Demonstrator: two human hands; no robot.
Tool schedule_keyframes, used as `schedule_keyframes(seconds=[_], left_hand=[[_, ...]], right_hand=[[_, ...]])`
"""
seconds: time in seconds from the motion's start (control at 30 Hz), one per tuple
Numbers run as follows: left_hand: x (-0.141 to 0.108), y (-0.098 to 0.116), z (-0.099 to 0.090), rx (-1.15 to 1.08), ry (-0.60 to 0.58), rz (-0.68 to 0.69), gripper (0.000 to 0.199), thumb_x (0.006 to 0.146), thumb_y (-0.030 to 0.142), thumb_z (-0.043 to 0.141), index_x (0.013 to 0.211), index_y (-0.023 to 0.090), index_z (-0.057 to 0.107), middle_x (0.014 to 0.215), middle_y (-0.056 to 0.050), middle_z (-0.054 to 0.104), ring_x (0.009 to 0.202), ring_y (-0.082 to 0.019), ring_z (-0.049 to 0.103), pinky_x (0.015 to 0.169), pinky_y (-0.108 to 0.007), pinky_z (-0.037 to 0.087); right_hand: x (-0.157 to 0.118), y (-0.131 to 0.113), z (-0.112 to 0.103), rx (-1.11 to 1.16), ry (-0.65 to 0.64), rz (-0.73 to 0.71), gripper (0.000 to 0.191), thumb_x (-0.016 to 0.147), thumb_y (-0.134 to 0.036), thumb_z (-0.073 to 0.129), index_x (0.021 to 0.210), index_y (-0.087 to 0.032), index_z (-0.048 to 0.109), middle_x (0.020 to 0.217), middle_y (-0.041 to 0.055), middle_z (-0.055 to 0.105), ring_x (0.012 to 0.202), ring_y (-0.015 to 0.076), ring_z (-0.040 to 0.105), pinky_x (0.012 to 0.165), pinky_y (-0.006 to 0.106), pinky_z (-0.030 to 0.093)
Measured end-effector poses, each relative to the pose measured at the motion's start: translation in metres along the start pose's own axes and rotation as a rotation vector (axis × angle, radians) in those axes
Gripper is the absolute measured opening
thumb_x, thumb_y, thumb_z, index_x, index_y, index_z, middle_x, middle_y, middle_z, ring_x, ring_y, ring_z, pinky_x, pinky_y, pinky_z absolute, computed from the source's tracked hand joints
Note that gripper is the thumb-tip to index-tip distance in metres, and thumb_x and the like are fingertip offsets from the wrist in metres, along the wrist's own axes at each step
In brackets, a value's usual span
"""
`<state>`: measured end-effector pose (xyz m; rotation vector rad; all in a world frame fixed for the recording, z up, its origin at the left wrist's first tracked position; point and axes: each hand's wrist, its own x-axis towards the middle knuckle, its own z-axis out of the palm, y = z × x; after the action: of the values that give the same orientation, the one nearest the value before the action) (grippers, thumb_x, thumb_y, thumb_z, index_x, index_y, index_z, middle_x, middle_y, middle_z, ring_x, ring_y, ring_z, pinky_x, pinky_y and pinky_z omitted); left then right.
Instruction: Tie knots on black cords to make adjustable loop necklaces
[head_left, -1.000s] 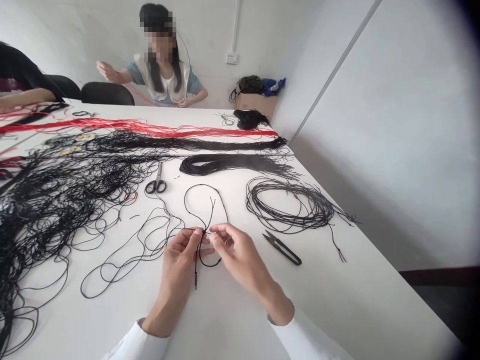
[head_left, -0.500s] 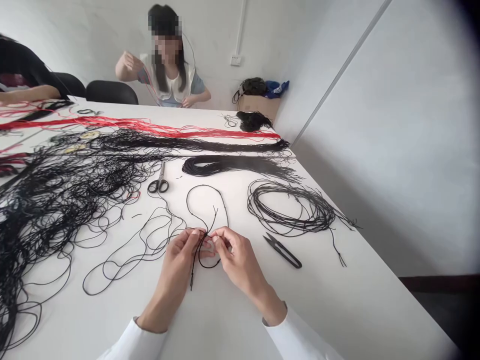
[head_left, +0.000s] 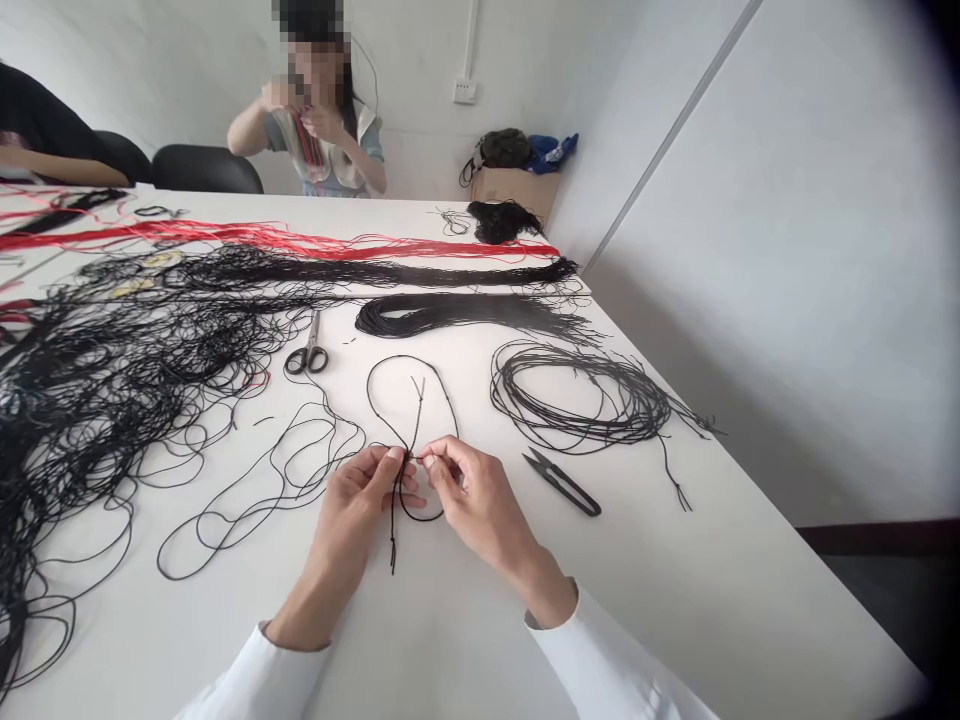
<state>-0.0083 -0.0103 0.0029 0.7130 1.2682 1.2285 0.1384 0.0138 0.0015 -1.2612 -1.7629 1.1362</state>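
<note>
A looped black cord (head_left: 454, 400) lies between my hands, its strands meeting at a small crossing. My left hand (head_left: 360, 505) pinches the cord at that crossing, thumb on top. Just to the right, my right hand (head_left: 476, 505) grips a short strand between thumb and fingertips, a small gap away from the left. Knotted ends hang down below the left fingers, and two thin ends stick up inside the loop. A long loose thin cord (head_left: 225, 540) trails from the left hand across the white table (head_left: 435, 640).
Thread snips (head_left: 564, 482) lie right of my right hand, beside a coil of black cord (head_left: 585, 440). Scissors (head_left: 307, 358), a black cord bundle (head_left: 450, 318), red cords (head_left: 420, 248) and a tangled black heap (head_left: 97, 400) surround the work. A person (head_left: 322, 150) sits opposite, handling red cords.
My right hand has drawn slightly away from the left, stretching a short strand between them. The view has tilted down a little. The person opposite has brought both hands together near the face.
</note>
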Motion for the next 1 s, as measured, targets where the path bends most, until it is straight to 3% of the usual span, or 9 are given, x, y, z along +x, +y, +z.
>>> schedule_keyframes(seconds=[0.07, 0.2, 0.47, 0.67, 1.0], left_hand=[[0.0006, 0.0010, -0.0003, 0.023, -0.044, -0.014, 0.037, 0.073, 0.051, 0.079, 0.078, 0.015, 0.071, 0.081, -0.007, 0.064, 0.073, -0.019, 0.058, 0.063, -0.031, 0.057], [0.0006, 0.0004, 0.0003, 0.018, -0.025, -0.002, 0.032, 0.068, 0.045, 0.084, 0.072, 0.016, 0.069, 0.077, -0.004, 0.062, 0.070, -0.017, 0.056, 0.062, -0.030, 0.056], [-0.0001, -0.0005, -0.0028, 0.042, -0.101, -0.013, 0.029, 0.076, 0.044, 0.079, 0.072, 0.017, 0.067, 0.072, -0.003, 0.064, 0.065, -0.017, 0.060, 0.071, -0.032, 0.053], [-0.0011, 0.0020, -0.0009, 0.004, -0.060, -0.018, 0.029, 0.073, 0.042, 0.081, 0.082, 0.017, 0.069, 0.073, -0.002, 0.064, 0.063, -0.017, 0.061, 0.069, -0.032, 0.054], [-0.0001, 0.0025, -0.0008, -0.032, -0.050, -0.043, 0.033, 0.073, 0.046, 0.080, 0.073, 0.016, 0.067, 0.075, -0.004, 0.064, 0.064, -0.017, 0.061, 0.067, -0.032, 0.056]], right_hand=[[0.0002, -0.0009, -0.0017, -0.007, 0.001, -0.009, 0.023, 0.097, -0.033, 0.045, 0.092, -0.020, 0.063, 0.076, 0.0008, 0.065, 0.057, 0.0124, 0.047, 0.054, 0.024, 0.037], [-0.0001, -0.0029, -0.0032, -0.003, 0.007, -0.008, 0.023, 0.097, -0.034, 0.046, 0.091, -0.020, 0.063, 0.070, -0.0010, 0.060, 0.055, 0.0122, 0.043, 0.052, 0.024, 0.034], [-0.0016, -0.0020, -0.0020, 0.029, 0.042, 0.035, 0.023, 0.096, -0.037, 0.048, 0.093, -0.020, 0.064, 0.069, -0.0014, 0.059, 0.058, 0.0129, 0.045, 0.055, 0.024, 0.037], [-0.0015, -0.0011, -0.0014, 0.024, 0.054, 0.049, 0.026, 0.096, -0.040, 0.049, 0.093, -0.020, 0.066, 0.066, -0.0012, 0.059, 0.057, 0.0132, 0.044, 0.053, 0.025, 0.036], [-0.0044, 0.0023, 0.0002, 0.045, 0.063, 0.054, 0.026, 0.096, -0.041, 0.050, 0.093, -0.019, 0.065, 0.065, -0.0013, 0.058, 0.058, 0.0134, 0.047, 0.053, 0.025, 0.036]])
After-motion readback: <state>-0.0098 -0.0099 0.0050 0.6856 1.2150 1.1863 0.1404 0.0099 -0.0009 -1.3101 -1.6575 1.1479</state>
